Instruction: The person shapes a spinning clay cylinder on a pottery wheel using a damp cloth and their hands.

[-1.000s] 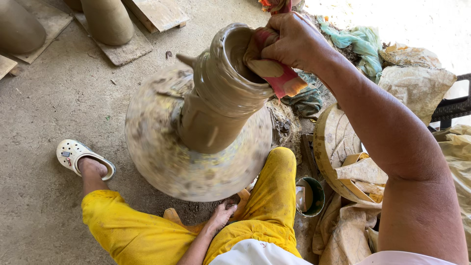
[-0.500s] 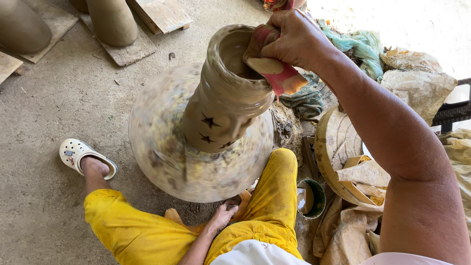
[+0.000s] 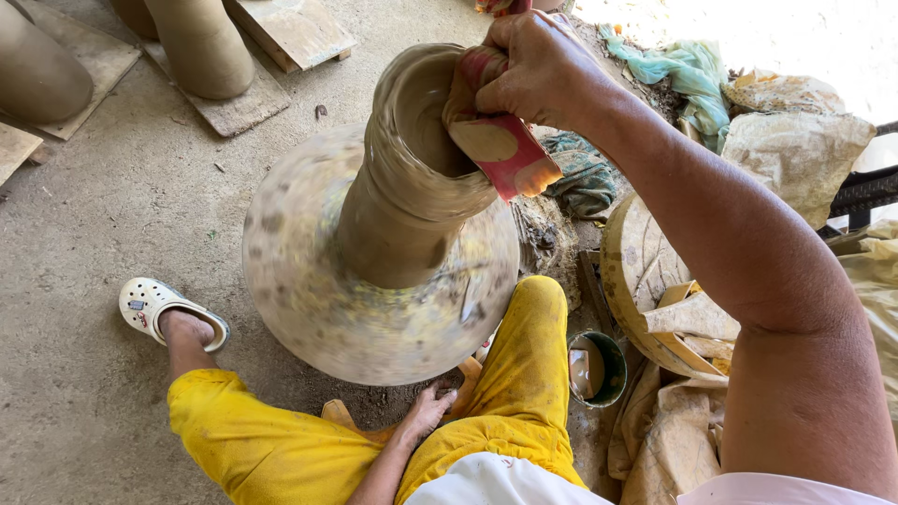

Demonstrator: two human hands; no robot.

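The right hand (image 3: 543, 70) comes in from the right on a long bare arm and sits at the mouth of a tall wet clay pot (image 3: 402, 215). Its fingers (image 3: 510, 37) are clenched on a folded red cloth (image 3: 510, 159) smeared with clay. The cloth hangs over the rim, 1 part inside the neck and 1 part outside, so the lip is pinched between them; held like that, the cloth probably keeps the wet edge smooth and even as it runs past. The left hand is not in view.

The pot stands upright in the middle of a broad round wheel (image 3: 309, 309) set low over the concrete floor (image 3: 94, 215). Both pot and wheel are blurred with turning, while the hand and cloth are sharp, so the hand seems to be kept steady against the moving clay.

A second person in yellow trousers (image 3: 524, 374) sits on the floor just below the wheel, 1 foot in a white shoe (image 3: 150, 301) and 1 hand (image 3: 426, 411) under the wheel's near edge, well placed to drive it.

A small green tin (image 3: 599, 369) stands by that person's knee, close to the work. At the top left, 2 other clay pots (image 3: 201, 47) rest on wooden boards (image 3: 295, 28), apart from the wheel. Sacks (image 3: 795, 140) and a teal rag (image 3: 687, 75) lie to the right.
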